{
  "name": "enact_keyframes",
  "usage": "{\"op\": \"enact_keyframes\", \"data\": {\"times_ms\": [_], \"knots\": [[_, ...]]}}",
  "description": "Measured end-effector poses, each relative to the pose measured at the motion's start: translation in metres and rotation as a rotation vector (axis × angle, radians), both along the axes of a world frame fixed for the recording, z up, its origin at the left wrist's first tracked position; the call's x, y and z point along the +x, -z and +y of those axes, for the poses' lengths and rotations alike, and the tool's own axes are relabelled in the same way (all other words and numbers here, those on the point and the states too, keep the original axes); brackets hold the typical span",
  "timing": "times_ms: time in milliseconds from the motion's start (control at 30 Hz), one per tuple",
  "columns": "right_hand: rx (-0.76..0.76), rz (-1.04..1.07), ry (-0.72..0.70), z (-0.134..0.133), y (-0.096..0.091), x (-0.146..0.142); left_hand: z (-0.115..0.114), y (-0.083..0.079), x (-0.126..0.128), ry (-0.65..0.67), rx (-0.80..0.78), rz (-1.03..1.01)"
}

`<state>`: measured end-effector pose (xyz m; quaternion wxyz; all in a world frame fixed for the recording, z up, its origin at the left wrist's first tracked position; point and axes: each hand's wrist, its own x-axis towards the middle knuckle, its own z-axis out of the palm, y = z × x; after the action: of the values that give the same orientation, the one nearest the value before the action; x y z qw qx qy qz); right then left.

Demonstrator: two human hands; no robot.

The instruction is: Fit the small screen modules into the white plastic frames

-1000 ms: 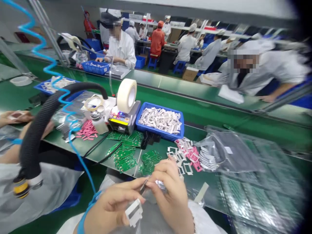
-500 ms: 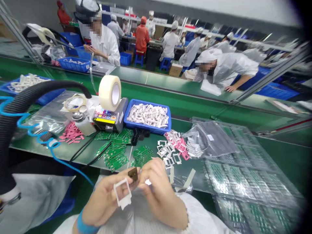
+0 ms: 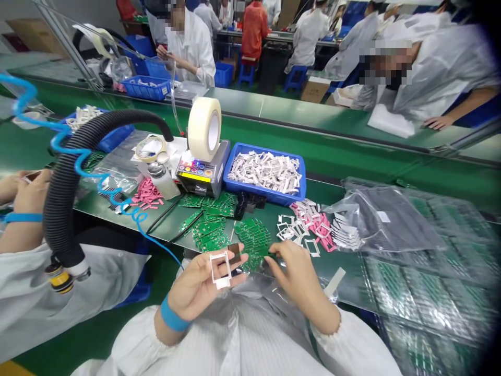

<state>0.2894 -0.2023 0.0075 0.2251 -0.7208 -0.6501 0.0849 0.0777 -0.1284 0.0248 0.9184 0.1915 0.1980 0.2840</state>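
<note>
My left hand (image 3: 203,282), palm up with a blue band at its wrist, holds a small white plastic frame (image 3: 214,270) with a tab at its lower end. A small dark brown rectangular piece (image 3: 234,253) sits at the fingertips of that same hand, behind the frame. My right hand (image 3: 297,274) is at the right edge of a fanned stack of green circuit boards (image 3: 252,235). Its thumb and index finger close on the edge of a board there; the exact contact is small and partly hidden.
A blue bin (image 3: 303,183) of white frames stands behind the boards. Loose white frames (image 3: 291,227) and pink strips (image 3: 321,225) lie to the right, beside plastic bags (image 3: 391,224). Tape (image 3: 201,130) rests on a box. A black hose (image 3: 58,193) and a co-worker's hands (image 3: 31,193) are left.
My right hand has left my left hand and moved right to the circuit boards. The left hand has turned more palm up, still with the frame and brown piece. The view has shifted.
</note>
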Motion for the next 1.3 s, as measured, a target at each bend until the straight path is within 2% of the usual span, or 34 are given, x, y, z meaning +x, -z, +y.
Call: {"op": "enact_keyframes", "data": {"times_ms": [133, 267, 333, 433, 500, 533, 667, 700, 767, 833, 933, 1000, 1133, 1233, 1300], "knots": [[0.160, 0.133, -0.241, 0.007, -0.037, -0.009, 0.000, -0.003, 0.002, 0.016, 0.034, 0.001], [0.148, 0.147, -0.445, 0.019, -0.052, -0.024, -0.002, -0.008, 0.003, 0.060, 0.060, 0.044], [0.178, 0.112, -0.480, 0.025, -0.055, -0.029, -0.003, -0.009, 0.001, 0.061, 0.057, 0.070], [0.208, 0.122, -0.450, 0.031, -0.056, -0.032, -0.004, -0.012, -0.002, 0.062, 0.052, 0.079], [0.192, 0.300, -0.424, 0.032, -0.056, -0.034, -0.003, -0.015, -0.003, 0.082, 0.047, 0.031], [0.164, 0.460, -0.415, 0.032, -0.055, -0.036, -0.002, -0.016, -0.003, 0.095, 0.038, -0.008], [-0.002, 1.245, -0.418, 0.030, -0.047, -0.048, -0.002, -0.017, 0.000, 0.120, 0.001, -0.159], [-0.022, 1.379, -0.427, 0.030, -0.045, -0.052, -0.003, -0.016, 0.001, 0.114, 0.002, -0.187], [-0.016, 1.510, -0.456, 0.029, -0.040, -0.058, -0.005, -0.013, 0.002, 0.093, 0.012, -0.229], [0.008, 1.496, -0.480, 0.028, -0.039, -0.060, -0.007, -0.013, 0.002, 0.073, 0.029, -0.244], [0.012, 1.338, -0.501, 0.027, -0.044, -0.056, -0.008, -0.017, -0.001, 0.052, 0.072, -0.211], [0.081, 1.217, -0.486, 0.027, -0.051, -0.053, -0.007, -0.022, -0.004, 0.047, 0.123, -0.172], [0.272, 0.847, -0.376, 0.030, -0.068, -0.049, -0.005, -0.028, -0.010, 0.034, 0.349, -0.058], [0.324, 0.554, -0.320, 0.032, -0.080, -0.049, -0.004, -0.026, -0.013, 0.039, 0.558, 0.019], [0.340, 0.450, -0.307, 0.033, -0.084, -0.050, -0.004, -0.024, -0.015, 0.040, 0.628, 0.024]]}}
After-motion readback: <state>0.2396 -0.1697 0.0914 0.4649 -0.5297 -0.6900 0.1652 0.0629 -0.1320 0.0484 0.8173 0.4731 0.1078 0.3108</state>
